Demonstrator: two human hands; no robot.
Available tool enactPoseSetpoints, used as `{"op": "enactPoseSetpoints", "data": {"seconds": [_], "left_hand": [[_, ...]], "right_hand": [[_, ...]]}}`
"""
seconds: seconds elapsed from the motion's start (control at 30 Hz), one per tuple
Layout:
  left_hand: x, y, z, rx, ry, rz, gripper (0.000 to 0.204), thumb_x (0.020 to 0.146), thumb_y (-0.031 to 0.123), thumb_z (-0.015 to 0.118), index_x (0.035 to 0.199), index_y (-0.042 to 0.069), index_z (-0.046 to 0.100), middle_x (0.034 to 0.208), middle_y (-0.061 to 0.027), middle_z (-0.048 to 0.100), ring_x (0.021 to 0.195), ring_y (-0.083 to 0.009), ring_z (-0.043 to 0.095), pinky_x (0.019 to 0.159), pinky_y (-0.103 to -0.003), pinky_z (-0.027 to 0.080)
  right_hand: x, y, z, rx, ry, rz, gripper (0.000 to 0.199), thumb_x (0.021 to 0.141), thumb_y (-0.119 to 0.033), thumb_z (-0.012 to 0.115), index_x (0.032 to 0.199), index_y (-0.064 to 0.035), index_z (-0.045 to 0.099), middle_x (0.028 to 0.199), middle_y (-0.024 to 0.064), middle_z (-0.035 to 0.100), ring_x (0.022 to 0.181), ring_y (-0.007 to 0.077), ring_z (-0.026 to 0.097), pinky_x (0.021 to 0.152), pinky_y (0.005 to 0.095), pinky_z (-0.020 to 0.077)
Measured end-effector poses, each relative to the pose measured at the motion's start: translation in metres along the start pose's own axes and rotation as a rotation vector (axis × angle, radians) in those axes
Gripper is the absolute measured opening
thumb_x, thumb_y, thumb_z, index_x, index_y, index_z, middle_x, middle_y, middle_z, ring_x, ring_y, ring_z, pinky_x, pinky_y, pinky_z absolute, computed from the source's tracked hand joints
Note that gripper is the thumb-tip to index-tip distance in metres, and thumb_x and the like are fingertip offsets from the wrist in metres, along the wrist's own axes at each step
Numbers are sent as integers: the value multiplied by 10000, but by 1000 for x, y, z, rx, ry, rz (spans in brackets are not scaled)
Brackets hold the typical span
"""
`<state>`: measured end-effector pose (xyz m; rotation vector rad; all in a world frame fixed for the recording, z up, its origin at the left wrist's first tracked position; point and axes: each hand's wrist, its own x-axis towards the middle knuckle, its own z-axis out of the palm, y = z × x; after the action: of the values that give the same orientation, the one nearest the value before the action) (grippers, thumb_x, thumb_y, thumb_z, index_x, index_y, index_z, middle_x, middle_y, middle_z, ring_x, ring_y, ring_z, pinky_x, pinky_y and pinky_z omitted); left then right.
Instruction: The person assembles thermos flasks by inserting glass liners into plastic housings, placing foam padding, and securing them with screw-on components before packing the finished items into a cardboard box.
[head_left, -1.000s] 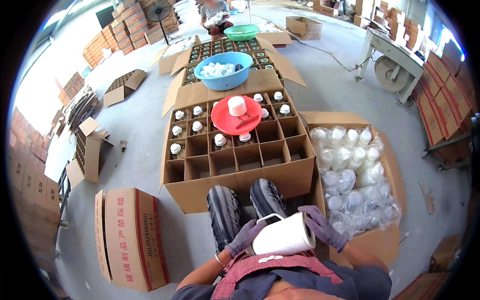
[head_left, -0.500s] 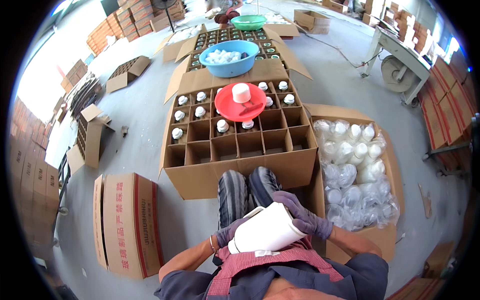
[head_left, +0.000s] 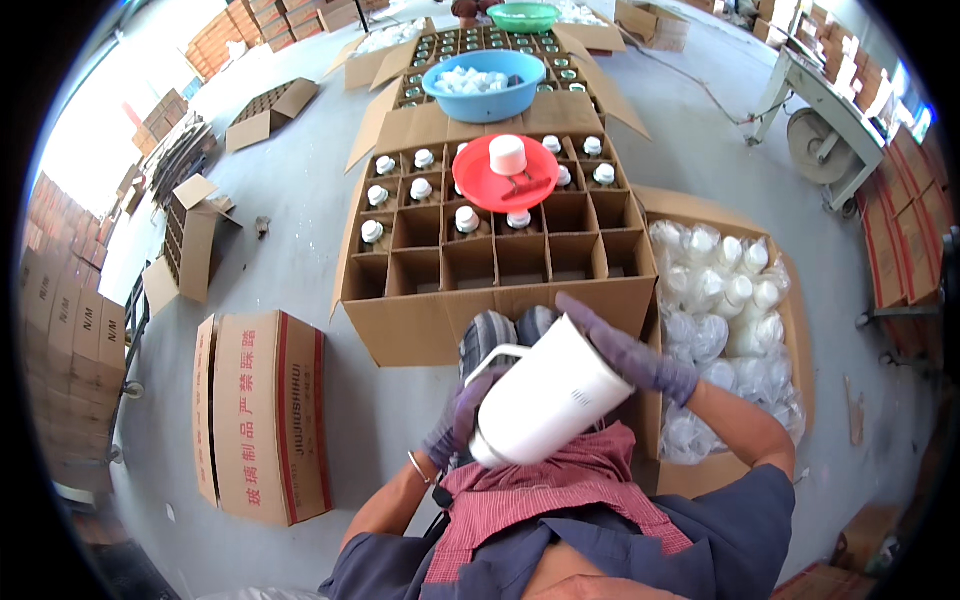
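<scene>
A white handled jug [head_left: 550, 395] lies tilted over my lap, its narrow neck toward the lower left and its wide end toward the upper right. My left hand [head_left: 462, 412], in a purple-grey glove, grips it beside the handle. The gloved right hand [head_left: 632, 350] presses against the wide end, fingers along its edge. Just ahead stands a divided carton [head_left: 500, 318] with white-capped bottles [head_left: 467, 220] in its rear cells and bare cells along the front. On top of its dividers rests a red plastic dish [head_left: 475, 185] with a white round cap [head_left: 508, 155] and a dark red strip.
To the right, an open carton [head_left: 795, 330] holds white bottles and clear plastic-wrapped pieces. A closed carton [head_left: 262, 420] stands on the left floor. Farther ahead, a blue basin [head_left: 490, 103] of white pieces and a green basin [head_left: 525, 17] sit on more divided cartons.
Both hands have lifted the jug forward, away from my body, and turned it more upright in view. My view has shifted slightly, and the right hand now covers the wide end.
</scene>
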<state>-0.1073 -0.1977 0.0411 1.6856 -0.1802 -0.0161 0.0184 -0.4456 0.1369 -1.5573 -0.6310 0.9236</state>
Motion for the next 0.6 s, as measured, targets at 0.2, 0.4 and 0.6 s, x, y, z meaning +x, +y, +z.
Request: {"op": "enactPoseSetpoints", "data": {"seconds": [0.2, 0.4, 0.6], "left_hand": [[18, 9, 5, -5, 254, -134, 358, 981, 258, 518, 1137, -35, 651, 930, -55, 691, 851, -120, 596, 763, -285, 489], [36, 27, -7, -275, 117, -324, 273, 957, 178, 541, 1083, -17, 684, 955, -63, 699, 868, -128, 633, 792, -264, 501], [11, -29, -3, -330, -270, -307, 361, 1027, 239, 431, 1293, 43, 577, 1169, -62, 653, 1044, -112, 618, 902, -279, 506]], "right_hand": [[13, 27, -16, -31, 93, 0, 598, 1033, -367, 383, 1498, -34, 207, 1418, 138, 374, 1314, 244, 376, 1128, 361, 277], [13, 46, -7, -354, 207, -459, 499, 985, -329, 423, 1348, 13, 419, 1394, 258, 395, 1318, 400, 381, 1109, 431, 300], [10, 3, 19, -664, -32, -816, 676, 905, -529, 460, 1380, -49, 432, 1412, 208, 424, 1326, 410, 371, 1095, 545, 256]]}}
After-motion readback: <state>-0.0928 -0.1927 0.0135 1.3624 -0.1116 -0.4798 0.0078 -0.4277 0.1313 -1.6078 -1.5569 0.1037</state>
